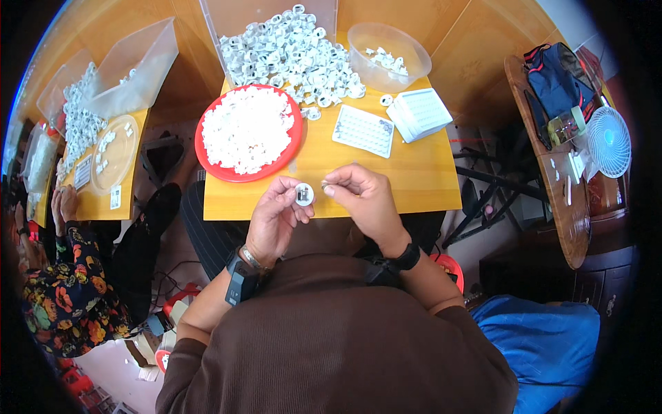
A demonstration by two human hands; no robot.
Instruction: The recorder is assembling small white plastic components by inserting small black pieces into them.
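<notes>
Between the thumb and fingers of my left hand (274, 219) is a round white plastic part (304, 194) with a dark metallic inside facing up. Just to its right, my right hand (363, 200) pinches a small piece (325, 185), too small to name. The two hands are close together but apart, in front of the table's near edge. Beyond my left hand stands a red round tray (299, 141) heaped with small white plastic pieces (247, 130). Past my right hand lies a white tray with rows of small pockets (363, 131).
A large pile of round white parts (289, 55) spills from a clear bin at the back. Right of it are a clear tub (389, 58) and stacked white trays (419, 115). A co-worker's hands (65, 205) are at a table on the left. A blue fan (609, 141) stands at right.
</notes>
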